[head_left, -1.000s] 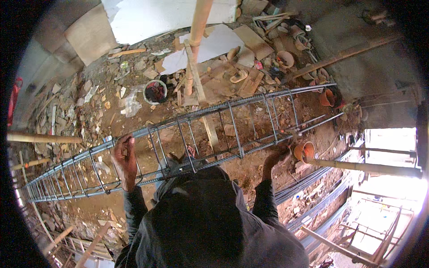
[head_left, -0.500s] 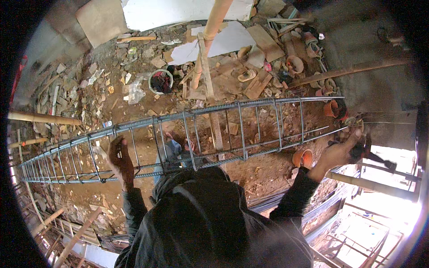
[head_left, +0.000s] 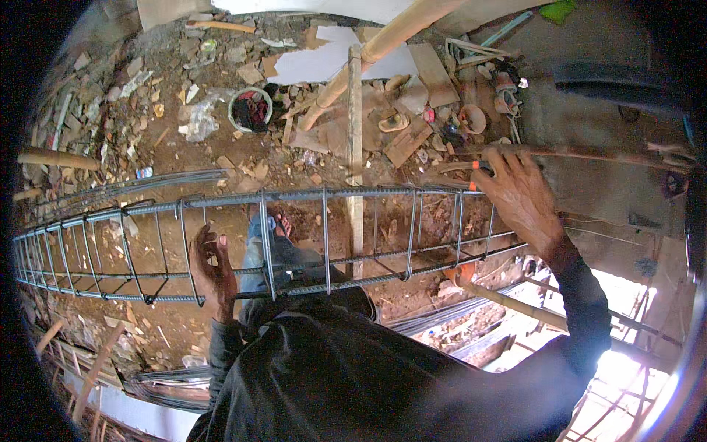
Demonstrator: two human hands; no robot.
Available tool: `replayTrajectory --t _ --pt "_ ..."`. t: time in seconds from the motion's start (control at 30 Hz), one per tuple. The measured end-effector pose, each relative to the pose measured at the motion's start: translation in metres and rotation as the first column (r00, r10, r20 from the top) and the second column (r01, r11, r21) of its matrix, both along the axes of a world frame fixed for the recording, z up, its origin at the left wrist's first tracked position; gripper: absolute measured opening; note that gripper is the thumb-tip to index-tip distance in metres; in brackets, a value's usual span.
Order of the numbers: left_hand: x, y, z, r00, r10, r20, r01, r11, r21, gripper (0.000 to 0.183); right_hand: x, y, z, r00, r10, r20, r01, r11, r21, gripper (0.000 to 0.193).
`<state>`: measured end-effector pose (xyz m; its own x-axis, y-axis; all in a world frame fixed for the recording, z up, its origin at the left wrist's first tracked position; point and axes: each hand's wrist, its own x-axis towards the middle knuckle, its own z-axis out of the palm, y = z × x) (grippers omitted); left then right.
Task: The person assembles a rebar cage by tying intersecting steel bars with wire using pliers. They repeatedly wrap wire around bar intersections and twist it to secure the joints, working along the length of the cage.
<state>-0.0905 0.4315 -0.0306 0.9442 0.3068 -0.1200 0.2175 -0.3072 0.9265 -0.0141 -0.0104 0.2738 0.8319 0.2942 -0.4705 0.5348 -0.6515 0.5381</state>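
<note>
A long rebar cage (head_left: 324, 239) with square stirrups runs across in front of me. Near its right end, my right hand (head_left: 519, 195) reaches over the upper bars, fingers closed on a tool with orange grips (head_left: 476, 165). Two dark, curved arms of this tool point left; its exact kind is partly hidden by the fingers. My left hand (head_left: 213, 272) is raised beside a stirrup at the near lower bar, fingers loosely bent and apart, with nothing visible in them.
A bamboo pole (head_left: 383, 55) and an upright wooden post (head_left: 355, 140) stand beyond the cage. Rubble, boards and a bucket (head_left: 250, 110) of dark and red material lie on the dirt. More rebar (head_left: 442, 320) lies at near right, by a bamboo rail (head_left: 508, 300).
My right hand has swung left and away from me, from beyond the cage's right end to its upper bars. The cage appears shifted left in view. My left hand stays near the lower bar.
</note>
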Motion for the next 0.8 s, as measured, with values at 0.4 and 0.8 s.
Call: replayTrajectory --t 0.4,0.8 --pt "0.008 0.004 0.007 0.987 -0.131 -0.093 0.133 0.991 0.016 0.011 0.040 0.004 -0.037 0.955 0.194 -0.224 -0.249 0.935 -0.251 0.033" --pt "0.009 0.004 0.012 0.980 -0.077 -0.186 0.065 0.995 -0.072 0.013 0.053 0.012 -0.039 0.896 0.172 -0.410 -0.318 0.892 -0.322 0.040"
